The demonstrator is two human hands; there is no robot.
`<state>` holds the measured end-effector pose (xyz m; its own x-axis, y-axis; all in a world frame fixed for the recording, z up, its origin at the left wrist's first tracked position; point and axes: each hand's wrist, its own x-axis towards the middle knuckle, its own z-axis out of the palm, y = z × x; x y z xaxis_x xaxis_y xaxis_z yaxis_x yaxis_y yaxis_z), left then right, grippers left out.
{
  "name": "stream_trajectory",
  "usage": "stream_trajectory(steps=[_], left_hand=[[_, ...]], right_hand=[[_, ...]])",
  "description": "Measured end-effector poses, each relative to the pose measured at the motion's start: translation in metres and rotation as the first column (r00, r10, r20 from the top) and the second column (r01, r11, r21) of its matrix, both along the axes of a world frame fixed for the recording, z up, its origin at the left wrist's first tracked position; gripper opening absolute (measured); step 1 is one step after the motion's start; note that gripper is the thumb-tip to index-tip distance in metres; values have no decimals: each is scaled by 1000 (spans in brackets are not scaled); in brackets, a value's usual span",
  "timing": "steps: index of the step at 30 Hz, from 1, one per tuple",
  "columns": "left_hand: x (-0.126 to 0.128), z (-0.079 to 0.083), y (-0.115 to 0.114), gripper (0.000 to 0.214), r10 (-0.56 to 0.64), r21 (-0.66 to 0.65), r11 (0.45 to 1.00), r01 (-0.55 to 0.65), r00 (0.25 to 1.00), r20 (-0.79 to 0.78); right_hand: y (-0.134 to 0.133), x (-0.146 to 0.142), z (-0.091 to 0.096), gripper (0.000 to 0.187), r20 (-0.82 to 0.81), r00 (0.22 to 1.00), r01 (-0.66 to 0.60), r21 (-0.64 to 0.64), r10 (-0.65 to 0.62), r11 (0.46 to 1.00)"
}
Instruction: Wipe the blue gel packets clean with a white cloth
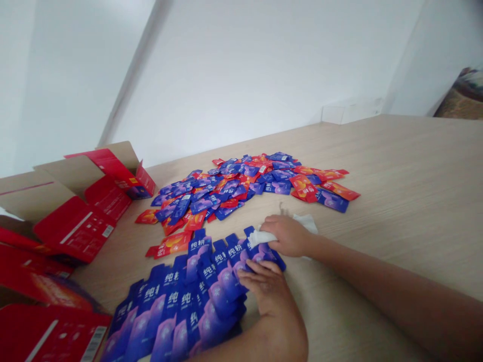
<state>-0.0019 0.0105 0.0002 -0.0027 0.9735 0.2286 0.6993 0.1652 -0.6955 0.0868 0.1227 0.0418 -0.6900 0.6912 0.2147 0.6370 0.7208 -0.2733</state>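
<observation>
My right hand is closed around a crumpled white tissue. Part of the tissue rests against the top end of a blue-purple packet, and another part sticks out behind the hand. My left hand lies with its fingers stretched over the right end of the overlapping blue-purple packets. These packets are laid in rows with their printed sides up. Beyond both hands, a loose heap of red and blue packets is spread over the wooden table.
Open red cardboard boxes stand along the left side, their flaps folded out. One orange-red packet lies between the heap and the rows. A white wall rises behind the table, with a small white box-like piece at its foot.
</observation>
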Motion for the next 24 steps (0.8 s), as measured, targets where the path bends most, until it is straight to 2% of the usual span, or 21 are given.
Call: stream_trajectory(steps=[5,13,17,20,24], left_hand=[[0,-1,1,38,4,-50,999,-1,998,66],[0,5,3,42,29,-78,997,-22,996,90],[0,11,4,43,37,-154,988,-22,995,94],[-1,16,5,44,34,-208,978,-11,994,108],[0,17,4,44,26,-194,981,-6,995,99]], right_hand=[[-11,-10,3,21,-12,985,-171,-42,171,984],[6,3,-3,21,54,998,28,-33,-27,999],[-6,-1,5,23,5,999,-51,18,51,999],[-14,-8,7,20,14,989,-145,0,145,989],[-5,-6,1,23,54,996,-65,-20,66,998]])
